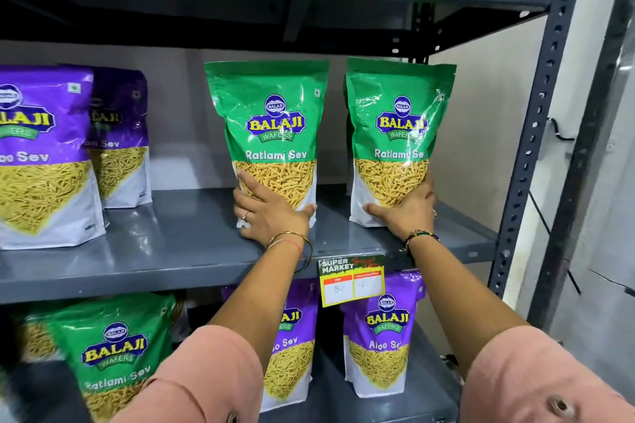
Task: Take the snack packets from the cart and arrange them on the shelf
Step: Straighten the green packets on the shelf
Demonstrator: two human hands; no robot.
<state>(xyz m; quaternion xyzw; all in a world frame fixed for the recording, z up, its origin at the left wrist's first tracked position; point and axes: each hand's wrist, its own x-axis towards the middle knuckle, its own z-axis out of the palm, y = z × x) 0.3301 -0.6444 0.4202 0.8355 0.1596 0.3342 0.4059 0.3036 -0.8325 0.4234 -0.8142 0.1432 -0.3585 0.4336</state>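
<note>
Grey metal shelf [192, 244]: two green Ratlami Sev packets upright, side by side, apart. Left packet [271, 120]: left hand [271, 213] grasping its base, arm extended. Right packet [398, 120]: right hand [407, 209] gripping its lower corner, arm outstretched.

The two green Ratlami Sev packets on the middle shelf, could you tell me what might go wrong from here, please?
1. The left green packet stands near the front edge of the middle shelf; once the left hand lets go, it could tip forward.
2. The right green packet, gripped low by the right hand, is tall and may lean or topple.
3. The price tag hangs beside both wrists; a withdrawing arm might knock it off.
</note>
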